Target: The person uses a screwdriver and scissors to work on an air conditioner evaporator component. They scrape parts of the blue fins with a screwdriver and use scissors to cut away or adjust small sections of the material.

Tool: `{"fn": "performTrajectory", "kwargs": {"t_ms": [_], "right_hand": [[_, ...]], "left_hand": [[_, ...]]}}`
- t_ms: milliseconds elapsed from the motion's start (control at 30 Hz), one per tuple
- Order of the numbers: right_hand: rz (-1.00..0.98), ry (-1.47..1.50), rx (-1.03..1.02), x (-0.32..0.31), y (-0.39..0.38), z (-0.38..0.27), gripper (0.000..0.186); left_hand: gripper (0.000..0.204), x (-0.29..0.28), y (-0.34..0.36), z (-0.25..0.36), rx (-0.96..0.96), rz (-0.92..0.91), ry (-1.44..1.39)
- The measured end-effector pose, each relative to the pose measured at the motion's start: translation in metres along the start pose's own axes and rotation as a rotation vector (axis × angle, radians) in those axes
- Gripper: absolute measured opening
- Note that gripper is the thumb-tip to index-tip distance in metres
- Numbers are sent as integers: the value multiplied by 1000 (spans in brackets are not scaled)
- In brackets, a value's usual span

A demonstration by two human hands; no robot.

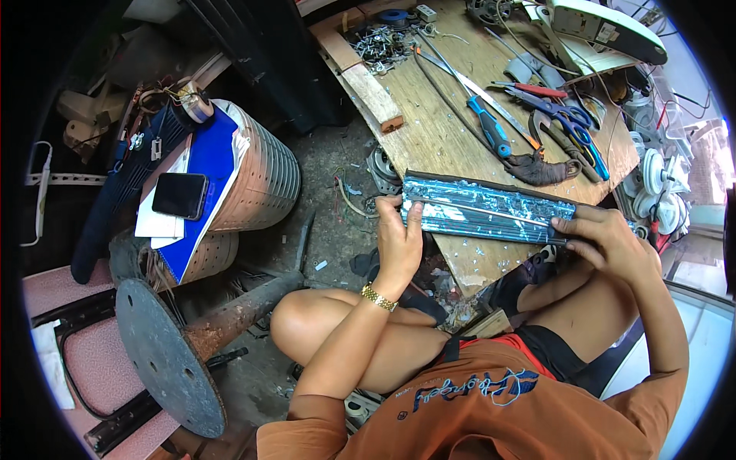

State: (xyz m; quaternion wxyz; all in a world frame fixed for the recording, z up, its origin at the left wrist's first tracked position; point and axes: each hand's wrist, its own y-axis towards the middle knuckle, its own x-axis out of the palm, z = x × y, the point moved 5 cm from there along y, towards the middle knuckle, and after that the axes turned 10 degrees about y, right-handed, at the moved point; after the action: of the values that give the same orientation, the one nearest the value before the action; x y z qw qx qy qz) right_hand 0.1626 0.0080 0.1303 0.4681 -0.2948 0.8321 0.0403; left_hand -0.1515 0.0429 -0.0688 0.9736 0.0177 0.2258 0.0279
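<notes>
Fingers (415,218) closed on both ends of long blue-black ribbed metal-looking panel (491,199)

Left hand (401,244) pinches one end, thumb on top; right hand (613,241) grips the other. Panel's over the scuffed plywood tabletop (418,96), near edge, slim silvery rod (475,208) lengthwise on it. I'd keep both ends level, pressure even. Left forearm reaches up; right elbow's bent wide.

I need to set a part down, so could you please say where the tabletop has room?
Free but flecked: between the wooden block and the panel, and the table corner below it. Crowded: around the scissors and red-handled tool.
</notes>
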Motion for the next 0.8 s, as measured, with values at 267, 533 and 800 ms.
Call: {"fn": "performTrajectory", "kwargs": {"t_ms": [267, 533, 800], "right_hand": [[131, -10, 264, 51, -28, -59, 43], [330, 489, 307, 124, -43, -66, 45], [388, 1144, 534, 122, -94, -31, 45]], "left_hand": [[40, -5, -4, 10, 28, 29, 104], [32, -14, 8, 10, 37, 42, 196], [29, -56, 47, 27, -26, -289, 419]]}}
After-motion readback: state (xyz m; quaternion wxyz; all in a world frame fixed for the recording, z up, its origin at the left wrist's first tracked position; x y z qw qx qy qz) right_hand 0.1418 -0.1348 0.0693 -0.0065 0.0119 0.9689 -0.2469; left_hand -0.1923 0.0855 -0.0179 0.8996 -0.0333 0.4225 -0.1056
